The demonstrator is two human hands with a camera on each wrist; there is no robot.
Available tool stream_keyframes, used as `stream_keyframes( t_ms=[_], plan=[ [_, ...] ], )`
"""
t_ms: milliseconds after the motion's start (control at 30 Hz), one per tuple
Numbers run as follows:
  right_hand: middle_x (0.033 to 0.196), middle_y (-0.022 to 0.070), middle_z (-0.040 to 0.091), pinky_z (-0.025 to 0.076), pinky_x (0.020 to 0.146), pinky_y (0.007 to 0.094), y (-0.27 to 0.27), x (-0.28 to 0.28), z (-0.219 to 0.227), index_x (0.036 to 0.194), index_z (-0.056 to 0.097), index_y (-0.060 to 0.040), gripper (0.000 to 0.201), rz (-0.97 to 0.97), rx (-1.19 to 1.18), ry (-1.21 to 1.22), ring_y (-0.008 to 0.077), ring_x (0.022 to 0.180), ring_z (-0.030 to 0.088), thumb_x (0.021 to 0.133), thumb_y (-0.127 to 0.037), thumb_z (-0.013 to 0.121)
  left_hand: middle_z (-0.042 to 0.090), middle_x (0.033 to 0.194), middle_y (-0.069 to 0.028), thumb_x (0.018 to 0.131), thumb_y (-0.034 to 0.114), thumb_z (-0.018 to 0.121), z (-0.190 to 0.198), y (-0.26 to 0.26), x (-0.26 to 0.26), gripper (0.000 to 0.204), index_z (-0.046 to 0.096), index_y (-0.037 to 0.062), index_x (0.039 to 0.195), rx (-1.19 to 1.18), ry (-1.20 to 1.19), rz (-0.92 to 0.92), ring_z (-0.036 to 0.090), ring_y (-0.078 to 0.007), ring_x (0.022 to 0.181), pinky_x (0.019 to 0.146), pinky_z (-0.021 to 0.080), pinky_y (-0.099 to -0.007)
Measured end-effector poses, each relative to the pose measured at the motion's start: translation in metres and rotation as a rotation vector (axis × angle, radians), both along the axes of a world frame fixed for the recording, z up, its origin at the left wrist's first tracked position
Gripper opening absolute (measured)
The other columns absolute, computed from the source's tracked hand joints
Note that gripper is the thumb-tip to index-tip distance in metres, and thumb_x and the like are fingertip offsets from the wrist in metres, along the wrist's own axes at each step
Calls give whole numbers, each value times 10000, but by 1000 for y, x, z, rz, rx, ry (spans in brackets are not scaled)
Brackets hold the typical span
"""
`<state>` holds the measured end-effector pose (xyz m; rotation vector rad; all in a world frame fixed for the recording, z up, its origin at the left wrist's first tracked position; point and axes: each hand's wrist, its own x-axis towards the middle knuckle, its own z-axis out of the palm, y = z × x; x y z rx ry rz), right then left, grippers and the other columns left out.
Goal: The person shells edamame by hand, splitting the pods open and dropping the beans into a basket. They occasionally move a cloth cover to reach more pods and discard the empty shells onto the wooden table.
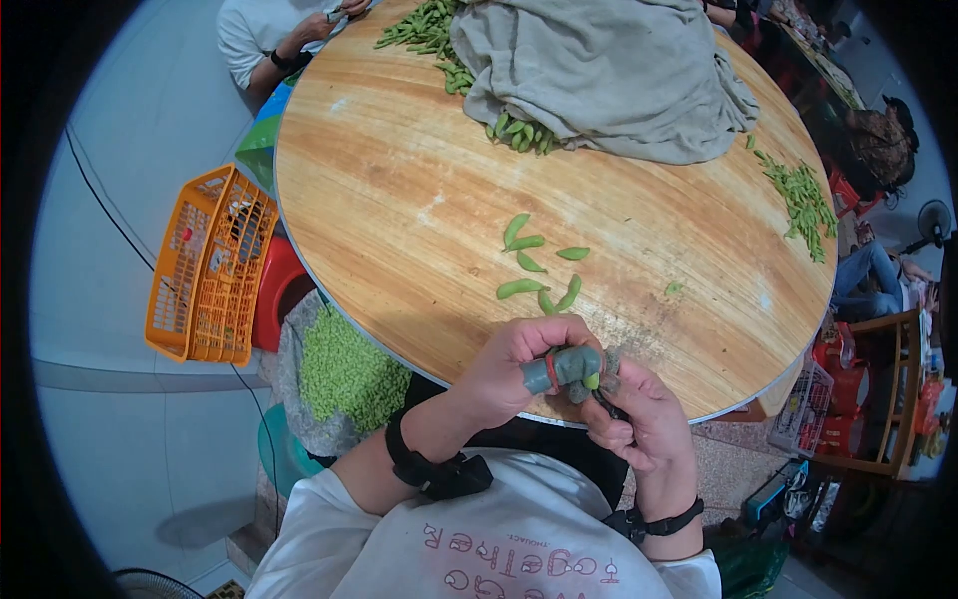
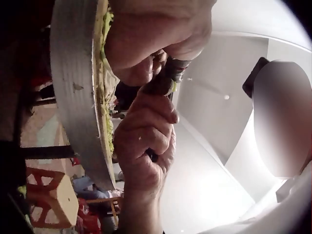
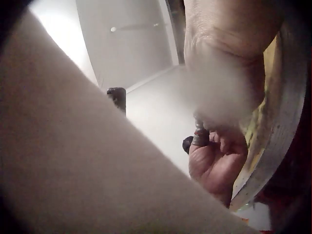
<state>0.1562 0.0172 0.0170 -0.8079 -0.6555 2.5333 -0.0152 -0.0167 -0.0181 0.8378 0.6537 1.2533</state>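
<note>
In the head view both hands meet at the table's near edge, over the worn patch of wood. The left hand point(image 1: 509, 364) has a grey-green cover with a red band on its thumb point(image 1: 559, 369). It pinches a green soybean pod point(image 1: 592, 380), mostly hidden between the fingertips. Against it, the right hand point(image 1: 649, 414) curls its fingers around a dark slim object point(image 1: 607, 404), whose kind I cannot tell; a dark end point(image 2: 152, 155) shows below its fingers in the left wrist view. Several loose soybean pods point(image 1: 519, 288) lie just beyond the hands.
A round wooden table point(image 1: 379, 220) carries a grey cloth point(image 1: 609, 80) over heaped pods and a scatter of green pieces point(image 1: 803, 205) at right. Left of the table are a bag of shelled beans point(image 1: 349, 364) and an orange basket point(image 1: 205, 265). Another person's hand point(image 1: 309, 28) shows across the table.
</note>
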Motion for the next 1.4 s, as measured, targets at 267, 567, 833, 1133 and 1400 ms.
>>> stream_keyframes(
  t_ms=[267,567,833,1133,1400],
  plan=[
    [611,-29,506,278,407,159,-4,-19,-31,828,543,-50,138,-147,663,-348,10,481,391,911,-149,493,538,884,-32,799,-21,573,-2,-10,7,164,534,4,956,-71,374,221,525,-76,817,711,443,-225],
    [553,5,504,356,405,245,24,-21,-18,880,569,-19,144,-217,1098,-664,99,441,459,868,-162,559,550,859,-18,783,-61,434,-14,-13,-27,277,578,2,1012,33,110,494,497,-44,733,611,373,-156],
    [603,153,548,440,470,337,17,-43,-26,821,562,-17,167,-107,1733,-1114,254,509,569,754,-136,659,572,881,-21,833,29,524,-3,-21,-25,201,574,4,1026,89,695,199,496,-45,729,593,372,-158],
    [668,-37,516,350,489,196,8,-21,-14,837,562,-1,62,-71,871,-440,22,580,431,838,-60,579,564,821,-19,826,120,573,5,-5,-10,245,550,-2,1038,-272,-142,189,449,-32,606,506,311,-143],
    [587,-29,405,244,428,187,6,-9,-11,812,496,-17,252,87,393,-140,41,488,324,945,-203,391,560,794,1,855,114,536,2,-4,4,158,554,7,970,-109,184,369,471,-17,650,544,347,-150]
  ],
)
